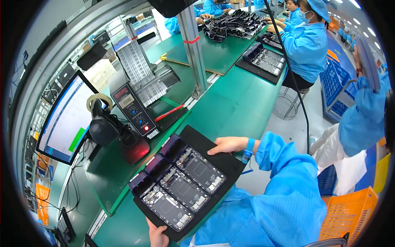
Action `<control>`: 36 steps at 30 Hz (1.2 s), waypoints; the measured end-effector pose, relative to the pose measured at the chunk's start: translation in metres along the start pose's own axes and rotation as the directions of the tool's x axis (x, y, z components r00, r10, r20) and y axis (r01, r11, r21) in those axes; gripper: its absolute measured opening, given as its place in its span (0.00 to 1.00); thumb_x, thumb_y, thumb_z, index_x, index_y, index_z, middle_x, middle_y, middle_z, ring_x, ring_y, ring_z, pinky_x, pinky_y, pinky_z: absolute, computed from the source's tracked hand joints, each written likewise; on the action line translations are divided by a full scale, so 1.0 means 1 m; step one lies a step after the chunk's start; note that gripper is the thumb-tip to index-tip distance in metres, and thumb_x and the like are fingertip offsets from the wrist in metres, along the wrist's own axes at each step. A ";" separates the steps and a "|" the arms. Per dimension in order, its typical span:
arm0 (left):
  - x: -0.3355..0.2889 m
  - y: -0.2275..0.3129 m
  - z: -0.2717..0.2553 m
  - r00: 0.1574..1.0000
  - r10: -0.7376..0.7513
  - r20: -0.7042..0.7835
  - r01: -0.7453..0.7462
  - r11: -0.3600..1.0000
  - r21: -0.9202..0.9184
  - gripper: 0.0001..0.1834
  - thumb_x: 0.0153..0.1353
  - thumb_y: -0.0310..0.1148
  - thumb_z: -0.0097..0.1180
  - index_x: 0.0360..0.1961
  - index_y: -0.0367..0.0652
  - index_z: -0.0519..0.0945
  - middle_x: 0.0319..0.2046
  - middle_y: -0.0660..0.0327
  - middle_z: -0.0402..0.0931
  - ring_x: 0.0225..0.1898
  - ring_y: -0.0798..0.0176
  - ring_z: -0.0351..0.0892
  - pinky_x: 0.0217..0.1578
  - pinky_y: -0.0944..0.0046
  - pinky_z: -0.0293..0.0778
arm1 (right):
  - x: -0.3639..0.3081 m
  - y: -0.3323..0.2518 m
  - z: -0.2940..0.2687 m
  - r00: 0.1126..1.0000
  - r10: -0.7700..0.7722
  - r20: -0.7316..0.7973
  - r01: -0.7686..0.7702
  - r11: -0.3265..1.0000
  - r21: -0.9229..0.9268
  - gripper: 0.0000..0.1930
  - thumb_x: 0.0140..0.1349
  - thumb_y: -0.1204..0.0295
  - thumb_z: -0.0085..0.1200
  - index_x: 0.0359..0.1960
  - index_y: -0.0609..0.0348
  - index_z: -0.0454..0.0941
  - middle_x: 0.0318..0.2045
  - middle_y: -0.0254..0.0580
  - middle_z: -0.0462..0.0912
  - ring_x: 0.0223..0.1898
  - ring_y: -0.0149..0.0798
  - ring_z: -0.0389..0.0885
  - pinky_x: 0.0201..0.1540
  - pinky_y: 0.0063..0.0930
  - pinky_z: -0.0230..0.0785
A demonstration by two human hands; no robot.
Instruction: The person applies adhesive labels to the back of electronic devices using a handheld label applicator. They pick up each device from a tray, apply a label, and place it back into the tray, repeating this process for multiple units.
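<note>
A black foam tray lies tilted in front of me, held at two opposite edges. Three opened phones sit on it side by side: one phone at the right, one phone in the middle, one phone at the left. Their inner boards show, and a dark glossy piece stands at each one's far end. My right hand, with a blue wrist strap, grips the tray's right edge, thumb on top. At the lower edge, my left hand pinches the near left corner; its lower fingers are partly hidden.
Left stand a monitor, a barcode scanner and a control box. A metal post rises from the green bench. Farther along are another phone tray and a co-worker. An orange crate stands right.
</note>
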State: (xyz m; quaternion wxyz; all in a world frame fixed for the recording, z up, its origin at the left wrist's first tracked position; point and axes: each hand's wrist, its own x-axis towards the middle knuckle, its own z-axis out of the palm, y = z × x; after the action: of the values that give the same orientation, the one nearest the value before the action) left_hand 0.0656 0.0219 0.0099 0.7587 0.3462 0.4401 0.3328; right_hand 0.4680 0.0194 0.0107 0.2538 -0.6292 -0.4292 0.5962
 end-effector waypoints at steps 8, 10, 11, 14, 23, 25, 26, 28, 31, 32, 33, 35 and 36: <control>0.057 0.001 0.107 0.937 0.079 0.341 -0.114 0.990 0.085 0.46 0.36 0.15 0.40 0.62 0.44 0.46 0.58 0.55 0.55 0.56 0.54 0.59 0.54 0.59 0.61 | -0.097 0.065 -0.049 0.846 -0.271 -0.460 0.454 0.818 0.353 0.26 0.47 0.82 0.50 0.52 0.67 0.64 0.43 0.37 0.73 0.43 0.28 0.70 0.46 0.22 0.64; 0.087 0.001 0.146 0.917 0.030 0.397 -0.074 0.993 0.097 0.43 0.40 0.17 0.41 0.62 0.44 0.47 0.56 0.55 0.58 0.55 0.56 0.62 0.53 0.59 0.62 | -0.137 0.086 -0.064 0.725 -0.233 -0.648 0.540 0.776 0.326 0.26 0.45 0.84 0.49 0.51 0.68 0.64 0.42 0.38 0.74 0.41 0.29 0.72 0.44 0.21 0.66; 0.105 0.002 0.172 0.882 0.001 0.471 -0.029 0.998 0.051 0.42 0.41 0.19 0.42 0.62 0.44 0.48 0.55 0.55 0.60 0.54 0.55 0.64 0.52 0.58 0.63 | -0.154 0.095 -0.071 0.639 -0.223 -0.737 0.614 0.725 0.313 0.25 0.45 0.84 0.49 0.49 0.68 0.65 0.41 0.40 0.75 0.38 0.30 0.74 0.43 0.21 0.67; 0.163 0.000 0.247 0.710 -0.014 0.704 0.219 0.955 -0.202 0.35 0.46 0.29 0.42 0.61 0.43 0.54 0.54 0.56 0.62 0.53 0.55 0.64 0.55 0.56 0.58 | -0.186 0.116 -0.098 0.435 -0.195 -0.879 0.757 0.608 0.240 0.23 0.44 0.84 0.46 0.47 0.68 0.66 0.36 0.43 0.77 0.32 0.33 0.78 0.36 0.22 0.72; 0.323 -0.003 0.422 0.632 0.287 0.719 0.044 0.914 -0.404 0.30 0.52 0.34 0.40 0.58 0.38 0.57 0.52 0.57 0.63 0.51 0.62 0.65 0.55 0.60 0.56 | -0.131 0.128 -0.238 0.026 -0.155 -0.988 0.876 0.479 -0.052 0.19 0.47 0.85 0.44 0.44 0.64 0.69 0.34 0.39 0.77 0.30 0.32 0.77 0.32 0.22 0.70; 0.353 -0.020 0.416 0.696 0.198 0.690 -0.094 0.978 -0.186 0.30 0.53 0.34 0.42 0.58 0.36 0.56 0.54 0.55 0.61 0.53 0.60 0.63 0.55 0.59 0.56 | -0.085 0.108 -0.262 0.058 -0.105 -0.993 0.935 0.355 0.017 0.18 0.47 0.85 0.44 0.42 0.64 0.69 0.32 0.41 0.77 0.29 0.35 0.77 0.30 0.26 0.72; 0.350 -0.036 0.428 0.695 0.139 0.706 -0.134 0.989 -0.063 0.30 0.53 0.34 0.42 0.57 0.35 0.56 0.55 0.54 0.60 0.54 0.59 0.62 0.55 0.58 0.55 | -0.066 0.140 -0.308 0.088 -0.070 -0.994 0.956 0.287 0.065 0.17 0.47 0.85 0.45 0.41 0.64 0.69 0.31 0.40 0.77 0.28 0.36 0.77 0.29 0.26 0.71; 0.341 -0.071 0.376 0.525 0.288 0.801 -0.849 0.247 0.467 0.31 0.54 0.38 0.45 0.58 0.35 0.55 0.58 0.50 0.55 0.59 0.52 0.55 0.57 0.55 0.52 | 0.001 0.090 -0.301 -0.023 -0.246 -0.969 0.924 0.364 -0.114 0.22 0.47 0.85 0.45 0.48 0.65 0.67 0.39 0.41 0.75 0.38 0.37 0.75 0.41 0.27 0.68; 0.289 -0.069 0.371 0.376 -0.018 0.927 -0.882 -0.314 0.351 0.34 0.54 0.41 0.46 0.60 0.40 0.53 0.61 0.46 0.45 0.62 0.42 0.44 0.60 0.51 0.45 | 0.076 0.049 -0.328 -0.107 -0.146 -0.984 0.932 0.330 -0.150 0.18 0.50 0.83 0.46 0.46 0.66 0.66 0.35 0.42 0.75 0.35 0.38 0.75 0.37 0.27 0.69; 0.280 -0.071 0.386 0.320 -0.008 0.948 -0.893 -0.337 0.298 0.35 0.54 0.43 0.46 0.60 0.40 0.52 0.61 0.45 0.46 0.62 0.42 0.44 0.60 0.51 0.45 | 0.088 0.050 -0.361 -0.150 -0.130 -0.980 0.814 0.547 -0.197 0.15 0.52 0.78 0.48 0.43 0.67 0.66 0.34 0.46 0.74 0.33 0.39 0.75 0.34 0.28 0.70; 0.274 -0.075 0.395 0.279 0.002 0.960 -0.896 -0.358 0.261 0.36 0.54 0.46 0.46 0.60 0.40 0.52 0.60 0.45 0.47 0.62 0.42 0.44 0.60 0.52 0.45 | 0.098 0.041 -0.383 -0.377 -0.284 -0.882 0.437 0.785 -0.439 0.17 0.54 0.70 0.49 0.42 0.70 0.64 0.34 0.51 0.74 0.33 0.41 0.76 0.29 0.30 0.72; 0.282 -0.070 0.370 0.352 0.018 0.936 -0.892 -0.298 0.341 0.31 0.54 0.41 0.45 0.58 0.40 0.56 0.60 0.46 0.47 0.61 0.40 0.46 0.60 0.50 0.45 | 0.124 -0.019 -0.349 0.207 -0.131 -0.970 0.304 0.951 -0.063 0.22 0.57 0.59 0.44 0.39 0.72 0.68 0.31 0.55 0.76 0.34 0.45 0.78 0.29 0.35 0.73; 0.286 -0.069 0.360 0.374 0.030 0.927 -0.892 -0.261 0.369 0.29 0.54 0.39 0.44 0.57 0.40 0.58 0.61 0.46 0.46 0.60 0.39 0.47 0.59 0.49 0.46 | 0.124 -0.048 -0.333 0.463 -0.038 -0.886 0.111 0.994 0.016 0.26 0.58 0.54 0.42 0.37 0.73 0.70 0.30 0.57 0.78 0.34 0.47 0.79 0.29 0.37 0.73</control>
State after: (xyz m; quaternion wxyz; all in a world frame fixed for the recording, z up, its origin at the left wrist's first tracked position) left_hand 0.5149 0.1324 -0.0369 0.1563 0.9809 0.0352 0.1107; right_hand 0.7690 0.2124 0.0380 0.4870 -0.8178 -0.2419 0.1888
